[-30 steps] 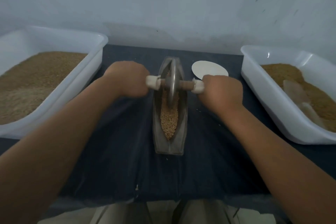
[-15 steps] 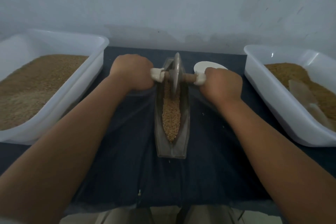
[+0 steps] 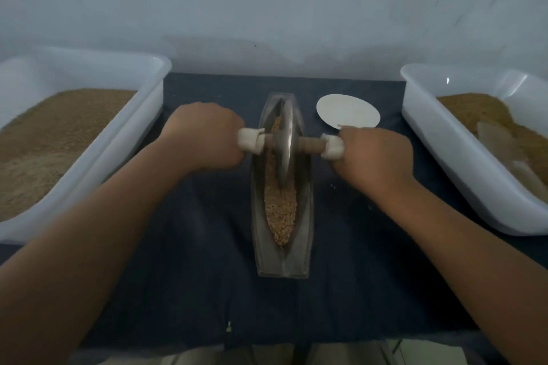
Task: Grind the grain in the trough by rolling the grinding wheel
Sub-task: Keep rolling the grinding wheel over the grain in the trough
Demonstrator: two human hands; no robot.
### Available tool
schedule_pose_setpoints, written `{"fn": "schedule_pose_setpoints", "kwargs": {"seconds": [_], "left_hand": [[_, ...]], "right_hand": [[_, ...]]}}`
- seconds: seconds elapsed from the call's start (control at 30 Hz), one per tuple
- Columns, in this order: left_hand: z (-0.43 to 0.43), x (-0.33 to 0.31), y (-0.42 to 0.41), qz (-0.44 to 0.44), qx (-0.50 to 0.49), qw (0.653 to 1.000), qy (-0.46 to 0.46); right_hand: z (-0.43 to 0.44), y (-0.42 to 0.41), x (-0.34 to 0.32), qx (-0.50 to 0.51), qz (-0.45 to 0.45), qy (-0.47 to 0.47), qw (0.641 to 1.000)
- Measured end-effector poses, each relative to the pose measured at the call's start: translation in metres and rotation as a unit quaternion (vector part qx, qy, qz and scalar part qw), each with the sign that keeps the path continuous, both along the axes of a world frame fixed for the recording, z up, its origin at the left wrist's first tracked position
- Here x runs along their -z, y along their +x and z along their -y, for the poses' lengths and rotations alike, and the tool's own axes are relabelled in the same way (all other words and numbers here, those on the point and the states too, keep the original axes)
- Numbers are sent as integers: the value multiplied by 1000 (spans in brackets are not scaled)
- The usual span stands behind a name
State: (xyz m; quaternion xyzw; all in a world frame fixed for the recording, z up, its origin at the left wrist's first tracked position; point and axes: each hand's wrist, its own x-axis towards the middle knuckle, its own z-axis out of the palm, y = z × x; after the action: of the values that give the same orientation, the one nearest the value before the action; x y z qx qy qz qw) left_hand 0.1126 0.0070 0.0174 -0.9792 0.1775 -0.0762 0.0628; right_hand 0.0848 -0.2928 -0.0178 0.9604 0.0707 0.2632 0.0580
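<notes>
Dark cloth (image 3: 192,246) under trough (image 3: 284,264) of grain (image 3: 281,210), hands (image 3: 204,133) (image 3: 376,157) round grinding wheel (image 3: 284,139) handles (image 3: 249,141).

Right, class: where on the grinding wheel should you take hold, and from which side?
Grip the wooden axle's white-wrapped ends, one per hand, from above on either side of the trough. The grinding wheel stands on edge in it, axle level across; the left hand and right hand grip there.

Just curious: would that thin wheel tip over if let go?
Probably: the grinding wheel is a thin disc standing on edge. It looks metal, so likely heavy for its size. The narrow trough might catch it.
</notes>
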Motion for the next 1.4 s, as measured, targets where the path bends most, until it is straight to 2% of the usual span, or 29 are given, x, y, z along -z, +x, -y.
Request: {"fn": "schedule_pose_setpoints", "kwargs": {"seconds": [0.17, 0.33, 0.5, 0.63, 0.8, 0.87, 0.97, 1.13, 1.23, 1.4], "left_hand": [[10, -5, 35, 7, -30, 999, -25], [2, -4, -13, 2, -1, 1000, -8], [-8, 1, -45, 46, 44, 998, 6], [0, 3, -7, 8, -1, 1000, -27], [7, 6, 25, 42, -38, 997, -53], [6, 5, 17, 33, -40, 997, -53], [-5, 9, -12, 6, -23, 999, -34], [-14, 13, -43, 21, 16, 999, -24], [-7, 10, -18, -8, -9, 999, -34], [9, 2, 31, 35, -59, 997, -43]], "right_hand": [[-10, 47, -9, -13, 33, 44, 998], [2, -8, 2, -1, -23, 4, 1000], [13, -55, 9, -37, -14, 9, 999], [4, -9, 5, -6, 13, -11, 1000], [-9, 39, -9, 1, 64, -2, 998], [-10, 30, -11, -3, 60, 4, 998], [-2, -6, -1, -11, 4, -17, 1000], [10, -49, 1, -40, 0, 3, 999], [5, -19, -1, -24, -9, 17, 1000], [-13, 45, -19, -8, 18, 33, 999]]}}
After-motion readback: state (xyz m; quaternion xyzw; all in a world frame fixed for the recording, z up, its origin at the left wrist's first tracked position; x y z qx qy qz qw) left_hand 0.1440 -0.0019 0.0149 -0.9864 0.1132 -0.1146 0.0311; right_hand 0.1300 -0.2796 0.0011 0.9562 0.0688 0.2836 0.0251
